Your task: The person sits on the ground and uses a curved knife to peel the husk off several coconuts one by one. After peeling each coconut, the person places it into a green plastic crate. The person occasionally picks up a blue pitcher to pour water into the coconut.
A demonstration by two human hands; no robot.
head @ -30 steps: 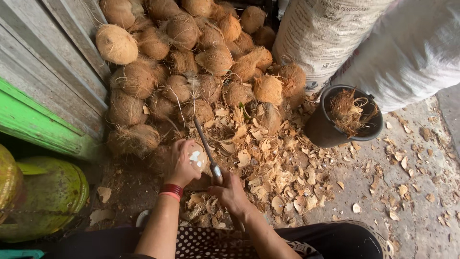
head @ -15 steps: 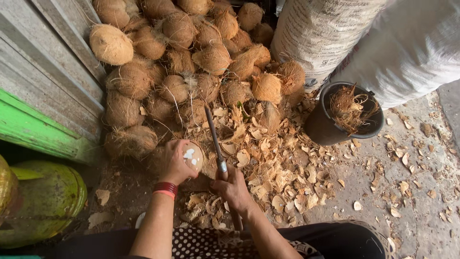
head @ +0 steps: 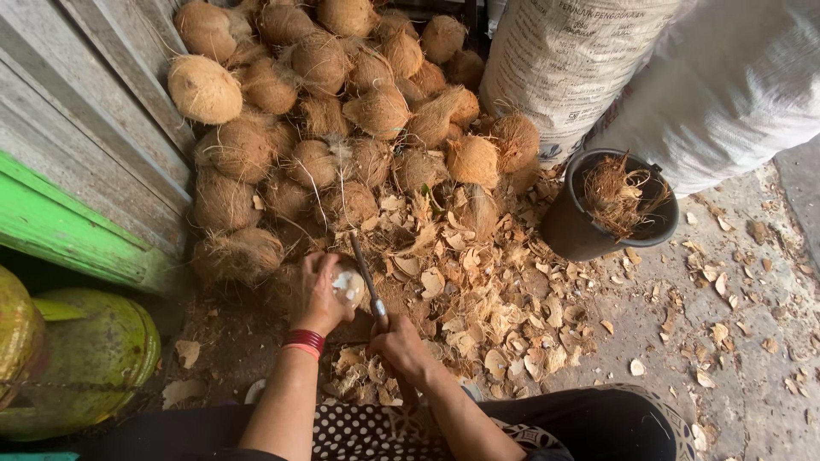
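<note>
left hand [head: 316, 294]: fingers clenched round a coconut [head: 348, 286], low before the pile [head: 342, 111]
right hand [head: 401, 346]: fingers grasping a knife [head: 367, 277], blade against the coconut
chips [head: 478, 316]: strewn on the floor
bucket [head: 568, 230]: right, husk inside

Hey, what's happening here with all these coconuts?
A person is working on a coconut with white flesh showing, gripped in the left hand. The right hand holds a long knife with its blade against it. A pile of husked coconuts lies ahead, shell chips litter the ground, and a black bucket holds fibre.
</note>
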